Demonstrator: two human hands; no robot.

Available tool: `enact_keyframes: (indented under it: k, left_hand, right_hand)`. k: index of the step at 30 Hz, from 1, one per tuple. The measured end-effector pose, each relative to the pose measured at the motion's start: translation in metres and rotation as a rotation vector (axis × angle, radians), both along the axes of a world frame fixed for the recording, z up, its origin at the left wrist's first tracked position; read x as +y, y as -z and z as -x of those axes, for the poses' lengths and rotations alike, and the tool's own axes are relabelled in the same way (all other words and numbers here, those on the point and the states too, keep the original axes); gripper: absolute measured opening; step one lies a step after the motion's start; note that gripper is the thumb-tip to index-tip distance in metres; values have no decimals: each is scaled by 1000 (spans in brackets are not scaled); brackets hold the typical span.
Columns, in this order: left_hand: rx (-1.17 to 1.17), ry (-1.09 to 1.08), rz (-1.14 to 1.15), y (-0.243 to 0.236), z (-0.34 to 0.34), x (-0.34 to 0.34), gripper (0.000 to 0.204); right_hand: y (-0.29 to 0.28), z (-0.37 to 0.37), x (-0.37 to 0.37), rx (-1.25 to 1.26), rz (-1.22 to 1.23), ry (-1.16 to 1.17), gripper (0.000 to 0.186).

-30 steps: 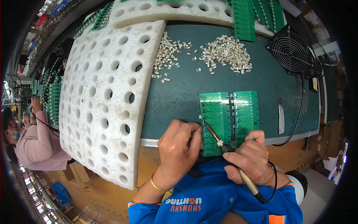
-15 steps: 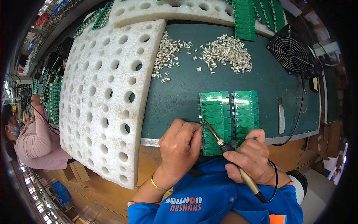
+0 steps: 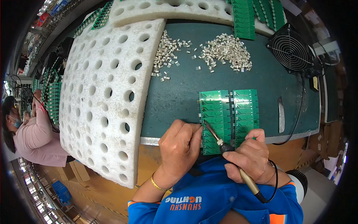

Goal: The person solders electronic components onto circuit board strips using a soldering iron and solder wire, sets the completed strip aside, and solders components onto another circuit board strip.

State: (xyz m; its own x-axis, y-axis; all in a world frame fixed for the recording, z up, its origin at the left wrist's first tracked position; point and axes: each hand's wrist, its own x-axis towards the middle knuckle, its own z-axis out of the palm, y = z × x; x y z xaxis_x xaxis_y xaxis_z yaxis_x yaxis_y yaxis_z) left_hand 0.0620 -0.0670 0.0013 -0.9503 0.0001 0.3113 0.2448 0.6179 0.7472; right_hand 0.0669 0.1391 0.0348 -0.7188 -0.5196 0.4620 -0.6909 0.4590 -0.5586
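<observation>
My right hand (image 3: 250,156) grips a soldering iron (image 3: 247,179) with a brass-coloured handle and a black collar. The iron's tip points up and left, at the left edge of a green circuit board (image 3: 214,101). My left hand (image 3: 177,147) is closed in a pinch at that same edge, close to the tip. Whatever its fingertips hold is hidden. Small pins stick out along the board's left side. A second green circuit board (image 3: 244,102) lies just to the right, a narrow gap apart, its lower end partly covered by my right hand.
White connectors (image 3: 227,52) lie heaped at the back, with a smaller heap (image 3: 166,52) beside the holed white foam sheet (image 3: 100,97). A black fan (image 3: 290,50) stands back right. A flat metal strip (image 3: 281,115) lies at right. Another person (image 3: 39,138) works far left.
Both of my hands and the iron keep almost the same place at the board's edge. The person at far left has shifted, with the head and arm in a different position.
</observation>
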Motion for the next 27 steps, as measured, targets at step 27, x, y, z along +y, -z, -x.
enact_keyframes:
  k: [27]
  left_hand:
    - [18,-73,-55,-6,-29,-1,10]
  right_hand:
    - [3,-20,18,40,98,36,29]
